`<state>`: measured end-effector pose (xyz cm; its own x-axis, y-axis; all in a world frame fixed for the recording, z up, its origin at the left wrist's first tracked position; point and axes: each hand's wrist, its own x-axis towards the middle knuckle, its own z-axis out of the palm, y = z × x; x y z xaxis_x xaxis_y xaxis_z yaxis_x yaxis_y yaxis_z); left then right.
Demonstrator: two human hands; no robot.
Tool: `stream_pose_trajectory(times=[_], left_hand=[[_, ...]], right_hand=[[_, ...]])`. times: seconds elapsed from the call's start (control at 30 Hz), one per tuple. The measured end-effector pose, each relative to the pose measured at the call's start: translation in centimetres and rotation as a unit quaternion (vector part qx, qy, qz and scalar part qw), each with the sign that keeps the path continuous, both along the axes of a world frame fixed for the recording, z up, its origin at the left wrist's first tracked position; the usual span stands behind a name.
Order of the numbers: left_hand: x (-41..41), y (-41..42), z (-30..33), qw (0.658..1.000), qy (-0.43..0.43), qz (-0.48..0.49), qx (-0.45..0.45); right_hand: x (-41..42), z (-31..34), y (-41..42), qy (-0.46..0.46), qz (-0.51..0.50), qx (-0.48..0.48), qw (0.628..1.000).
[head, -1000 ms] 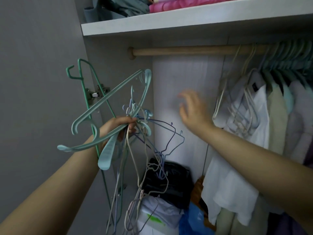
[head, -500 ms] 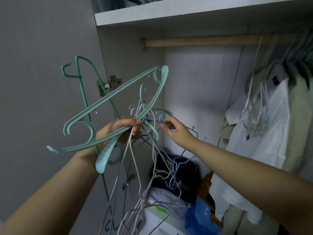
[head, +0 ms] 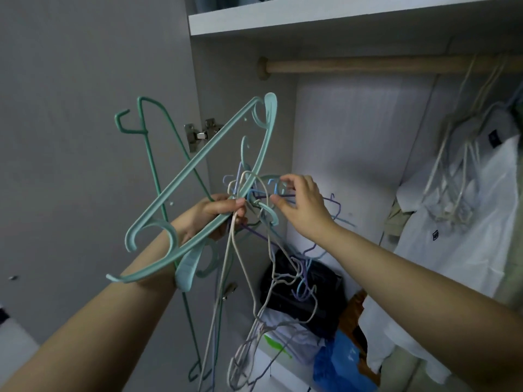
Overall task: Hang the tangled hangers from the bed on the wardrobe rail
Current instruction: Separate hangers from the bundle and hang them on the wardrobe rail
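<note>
While both hands work at the tangle, the findings stand as follows.

Wardrobe [head: 348, 142]: open; pale, faintly grained back panel, white shelf [head: 339, 15] across the top.
Wardrobe rail [head: 368, 65]: round wooden pole under the shelf, its left stretch bare.
Rail contents: thin pale wire hangers [head: 452, 165] and a white shirt [head: 467, 250] at the far right.
Wardrobe floor: black bag [head: 305, 290], blue plastic bag [head: 339, 363], folded white cloth.
Tangled hangers [head: 249, 222]: held below and left of the rail, in front of the wardrobe's left edge; broad flat teal plastic hanger [head: 203, 176], dark green wire, thin beige, purple and blue wire loops trailing downward.
Left hand [head: 209, 216]: fingers curled round the bunch where the hooks meet.
Right hand [head: 302, 205]: thumb and fingertips pinching a thin blue wire hook at the top of the knot.
Door hinge [head: 201, 134]: metal, on the left wall.
</note>
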<state>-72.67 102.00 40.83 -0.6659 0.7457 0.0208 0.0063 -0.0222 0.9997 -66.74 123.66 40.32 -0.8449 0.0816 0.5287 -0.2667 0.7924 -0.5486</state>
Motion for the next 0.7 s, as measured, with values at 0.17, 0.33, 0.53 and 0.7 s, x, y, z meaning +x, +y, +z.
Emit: stream_pose_trajectory(times=[0.17,0.33,0.53,0.7], left_hand=[[0.5,0.8,-0.7,0.998,0.001,0.056,-0.002],[1.6,1.7,-1.4,0.995,-0.059,0.053,0.052],[1.8,0.7,-1.9,0.997,-0.030,0.073,0.023],[1.9,0.5,-2.3,0.992,-0.052,0.110,-0.022]], right_hand=[[3.2,0.5,-3.6,-0.111,0.089,0.004,0.990],[2.2,0.4,-4.5,-0.190,0.115,-0.047,0.974],[2.6,0.2,-3.2,-0.192,0.129,-0.093,0.968],[3.2,0.1,-2.6,-0.203,0.134,-0.033,0.969]])
